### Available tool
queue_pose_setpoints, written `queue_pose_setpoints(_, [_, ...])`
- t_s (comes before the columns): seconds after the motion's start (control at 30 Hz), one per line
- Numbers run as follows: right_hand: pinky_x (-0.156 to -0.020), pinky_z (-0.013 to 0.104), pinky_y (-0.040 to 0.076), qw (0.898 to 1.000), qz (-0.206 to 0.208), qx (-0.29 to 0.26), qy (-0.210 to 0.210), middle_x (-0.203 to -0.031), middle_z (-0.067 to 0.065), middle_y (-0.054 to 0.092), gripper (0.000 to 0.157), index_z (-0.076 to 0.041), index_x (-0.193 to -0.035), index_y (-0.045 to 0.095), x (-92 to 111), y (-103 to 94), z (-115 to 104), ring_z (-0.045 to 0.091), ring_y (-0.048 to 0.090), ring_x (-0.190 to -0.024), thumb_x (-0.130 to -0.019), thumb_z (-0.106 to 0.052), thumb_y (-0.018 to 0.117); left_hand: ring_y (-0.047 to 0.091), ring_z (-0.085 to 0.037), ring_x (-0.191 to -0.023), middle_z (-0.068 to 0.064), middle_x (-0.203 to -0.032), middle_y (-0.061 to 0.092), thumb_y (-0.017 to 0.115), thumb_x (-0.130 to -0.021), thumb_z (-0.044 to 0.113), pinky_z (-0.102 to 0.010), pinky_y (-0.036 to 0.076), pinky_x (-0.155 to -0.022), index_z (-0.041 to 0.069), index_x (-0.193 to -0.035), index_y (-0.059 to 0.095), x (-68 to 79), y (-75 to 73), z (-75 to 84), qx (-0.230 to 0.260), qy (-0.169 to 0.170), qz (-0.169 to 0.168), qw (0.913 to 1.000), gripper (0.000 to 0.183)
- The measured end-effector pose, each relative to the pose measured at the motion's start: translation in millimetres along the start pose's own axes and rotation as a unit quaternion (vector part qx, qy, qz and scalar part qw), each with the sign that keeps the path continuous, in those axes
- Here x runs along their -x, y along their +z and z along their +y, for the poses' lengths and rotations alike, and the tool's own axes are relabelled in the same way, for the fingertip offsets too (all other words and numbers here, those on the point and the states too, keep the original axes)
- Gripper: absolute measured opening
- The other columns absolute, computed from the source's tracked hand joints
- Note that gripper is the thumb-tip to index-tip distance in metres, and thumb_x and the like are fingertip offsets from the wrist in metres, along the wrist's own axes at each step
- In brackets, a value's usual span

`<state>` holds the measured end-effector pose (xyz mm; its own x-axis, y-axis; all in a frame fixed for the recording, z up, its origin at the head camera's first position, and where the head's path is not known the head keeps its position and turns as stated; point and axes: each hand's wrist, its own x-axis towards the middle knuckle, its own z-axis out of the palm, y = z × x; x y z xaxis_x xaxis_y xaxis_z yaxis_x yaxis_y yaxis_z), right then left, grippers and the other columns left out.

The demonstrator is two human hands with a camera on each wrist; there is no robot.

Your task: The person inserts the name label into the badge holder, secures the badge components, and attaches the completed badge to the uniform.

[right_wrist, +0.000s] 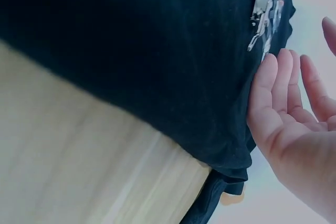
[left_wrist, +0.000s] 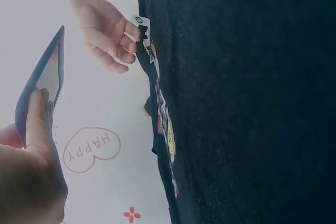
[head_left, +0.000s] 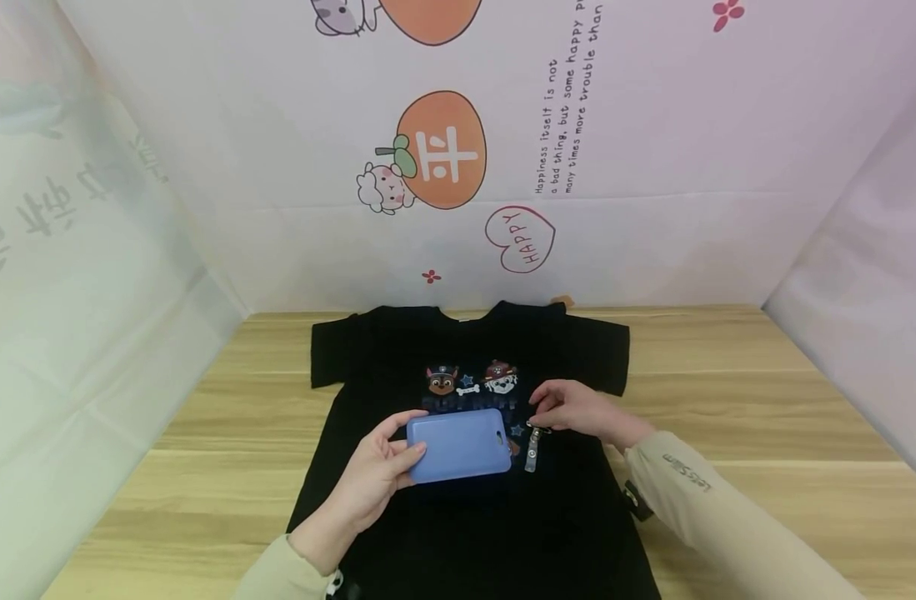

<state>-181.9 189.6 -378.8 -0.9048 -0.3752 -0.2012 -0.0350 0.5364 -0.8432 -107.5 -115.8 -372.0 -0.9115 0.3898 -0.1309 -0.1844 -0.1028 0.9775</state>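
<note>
In the head view my left hand grips the left end of a blue badge holder, thumb on top and fingers beneath. A slot shows at its right end. The left wrist view has the badge holder edge-on, raised off the shirt. My right hand hovers at the upper end of a badge clip with a clear snap strap, which lies on a black T-shirt. From the right wrist, the fingers of that hand look loosely extended, with nothing between them.
The T-shirt is spread out on a wood-grain table, its neckline toward the back and cartoon dogs printed on its chest. Behind the table rises a white printed cloth, and similar cloth hangs at both sides.
</note>
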Motion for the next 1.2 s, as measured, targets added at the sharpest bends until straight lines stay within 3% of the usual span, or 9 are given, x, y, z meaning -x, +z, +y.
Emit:
queue_pose_setpoints(0.57, [-0.072, 0.030, 0.049, 0.994, -0.017, 0.102, -0.034, -0.092, 0.010, 0.058, 0.036, 0.002, -0.107, 0.060, -12, 5.1, 4, 0.018, 0.053, -0.083, -0.076, -0.004, 0.076, 0.067, -0.016, -0.095, -0.022, -0.118, 0.063, 0.051, -0.097, 0.009, -0.036, 0.054, -0.086, -0.002, -0.143, 0.026, 0.1, 1.3, 0.6, 0.003, -0.002, -0.002, 1.0000, 0.054])
queue_pose_setpoints(0.67, [-0.072, 0.030, 0.049, 0.993, -0.014, 0.113, -0.022, -0.091, 0.008, 0.058, 0.036, -0.001, -0.106, 0.061, -12, 6.7, 4, 0.017, 0.052, -0.082, -0.075, -0.005, 0.077, 0.067, -0.015, -0.095, -0.020, -0.117, 0.064, 0.051, -0.097, 0.009, -0.035, 0.054, -0.085, -0.001, -0.143, 0.026, 0.0, 1.3, 0.3, 0.005, -0.008, 0.000, 1.0000, 0.053])
queue_pose_setpoints(0.9, [-0.075, 0.033, 0.049, 0.985, -0.010, 0.169, -0.028, -0.090, 0.004, 0.058, 0.033, -0.006, -0.102, 0.063, -14, 12.0, 3, 0.017, 0.052, -0.082, -0.074, -0.007, 0.079, 0.067, -0.015, -0.094, -0.021, -0.117, 0.064, 0.051, -0.097, 0.008, -0.035, 0.054, -0.085, -0.002, -0.143, 0.025, 0.4, 1.5, 0.4, 0.005, -0.007, -0.001, 1.0000, 0.053])
queue_pose_setpoints(1.2, [-0.072, 0.031, 0.048, 0.984, -0.002, 0.175, -0.022, -0.085, 0.003, 0.058, 0.036, -0.005, -0.104, 0.063, -14, 15.2, 2, 0.015, 0.051, -0.079, -0.072, -0.006, 0.080, 0.067, -0.017, -0.096, -0.024, -0.121, 0.062, 0.049, -0.098, 0.008, -0.037, 0.053, -0.087, -0.002, -0.144, 0.025, 1.4, 2.6, 0.9, 0.007, -0.008, -0.002, 0.9999, 0.052])
